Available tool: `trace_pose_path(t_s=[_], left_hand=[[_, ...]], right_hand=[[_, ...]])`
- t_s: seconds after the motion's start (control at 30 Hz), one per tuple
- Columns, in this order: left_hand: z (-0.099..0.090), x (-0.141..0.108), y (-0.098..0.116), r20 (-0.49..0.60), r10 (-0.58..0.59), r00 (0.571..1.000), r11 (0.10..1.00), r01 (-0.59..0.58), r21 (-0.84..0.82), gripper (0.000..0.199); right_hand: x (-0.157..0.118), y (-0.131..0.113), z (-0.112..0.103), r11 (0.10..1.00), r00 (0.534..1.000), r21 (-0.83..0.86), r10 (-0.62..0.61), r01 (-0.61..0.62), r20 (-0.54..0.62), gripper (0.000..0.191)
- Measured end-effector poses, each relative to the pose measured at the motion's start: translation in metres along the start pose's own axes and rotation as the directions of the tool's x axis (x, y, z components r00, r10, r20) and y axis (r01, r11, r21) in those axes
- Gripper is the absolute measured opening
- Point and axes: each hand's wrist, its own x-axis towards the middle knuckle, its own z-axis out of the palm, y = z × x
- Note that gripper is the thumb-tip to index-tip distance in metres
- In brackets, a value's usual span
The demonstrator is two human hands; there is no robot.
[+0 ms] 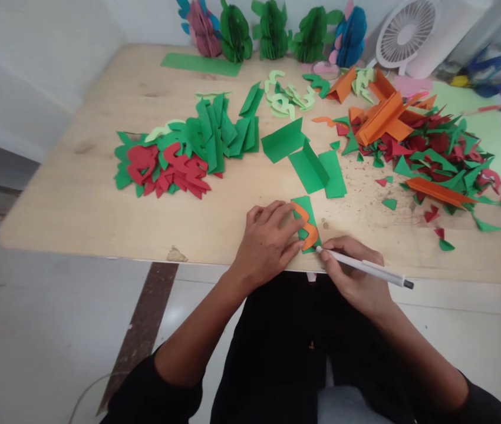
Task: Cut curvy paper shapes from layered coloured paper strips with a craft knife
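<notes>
My left hand (268, 238) lies with fingers spread, pressing an orange paper cutout (310, 232) onto a green paper piece (303, 206) near the table's front edge. The cutout has a wavy edge, like a figure three, and my fingertips cover part of its left side. In my right hand (359, 274) is a white pen (365, 266), gripped between thumb and fingers. Its tip is at the cutout's lower right edge. Just beyond lie folded green paper pieces (307, 168).
Red cutouts (184, 171) and green folded pieces (215, 132) lie left on the wooden table (78, 200). Light green cutouts (283, 103) are farther back. A heap of scraps (440, 147) with orange folded paper (383, 118) lies right. Paper figures (272, 32) and a fan (407, 32) stand behind.
</notes>
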Motion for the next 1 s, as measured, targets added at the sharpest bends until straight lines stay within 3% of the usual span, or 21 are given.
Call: trace_pose_path(t_s=[0.7,1.0], left_hand=[[-0.0004,0.0001,0.0005,0.002,-0.005,1.0,1.0,0.005,-0.001,0.025],[-0.001,0.0003,0.0008,0.014,-0.012,1.0,1.0,0.012,-0.008,0.025]], right_hand=[[0.0021,0.0031,-0.0032,0.992,0.992,0.007,0.124,-0.124,-0.014,0.008],[0.0029,0.0048,-0.0029,0.993,0.993,-0.009,0.114,-0.114,-0.025,0.008]])
